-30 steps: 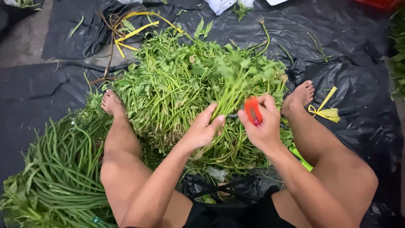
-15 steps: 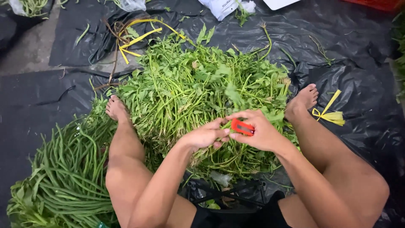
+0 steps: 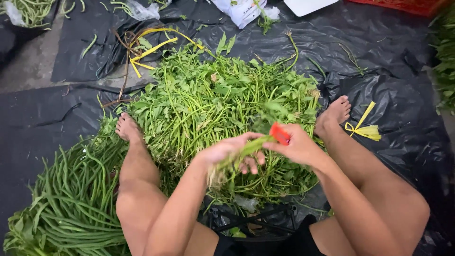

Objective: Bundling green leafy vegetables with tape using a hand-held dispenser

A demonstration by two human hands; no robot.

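Observation:
I sit on the ground with both bare legs around a big heap of leafy green stems [image 3: 222, 104]. My left hand [image 3: 232, 154] grips a small bunch of stems [image 3: 237, 159], blurred by motion, held over the near side of the heap. My right hand [image 3: 296, 144] holds a small red tool [image 3: 279, 133] against the upper end of that bunch. Both hands meet just above the heap, between my knees.
A pile of long green beans [image 3: 71, 199] lies by my left leg. Black plastic sheeting [image 3: 388, 61] covers the ground. Yellow strips lie at the far left [image 3: 147, 47] and beside my right foot [image 3: 365, 128]. A white bag [image 3: 241, 9] lies at the far edge.
My hands came together, and the left hand closed on a bunch of stems and lifted it off the heap. The red tool moved to the bunch's top.

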